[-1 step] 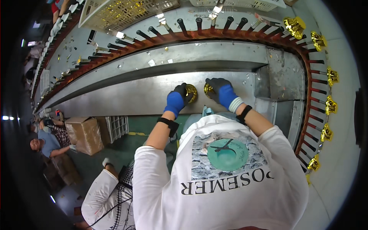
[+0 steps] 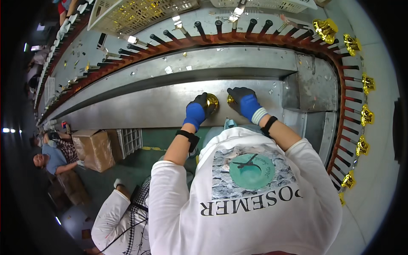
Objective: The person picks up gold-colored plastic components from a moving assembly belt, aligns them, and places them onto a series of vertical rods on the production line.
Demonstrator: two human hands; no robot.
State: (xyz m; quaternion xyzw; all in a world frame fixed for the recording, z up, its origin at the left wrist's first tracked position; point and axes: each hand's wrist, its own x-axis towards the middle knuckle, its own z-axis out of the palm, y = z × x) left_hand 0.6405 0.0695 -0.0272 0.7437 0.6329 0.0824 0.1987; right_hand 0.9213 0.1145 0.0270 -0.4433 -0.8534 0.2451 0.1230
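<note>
Gold domed metal part (image 2: 212, 102), centre of frame on the grey steel bench (image 2: 140, 108): held under the curled fingers of the gloved left hand (image 2: 196, 111), while the gloved right hand (image 2: 244, 102) closes around a smaller gold piece (image 2: 230, 100) just beside it; best kept low over the bench, both grips firm, the pieces squarely aligned. Surroundings: curved conveyor of black pegs (image 2: 204, 29) across the top, finished gold parts (image 2: 325, 29) on pegs down the right edge, wire baskets (image 2: 140, 12) at upper left, cardboard box (image 2: 91, 148) and seated persons at lower left; nothing obstructs the hands.
</note>
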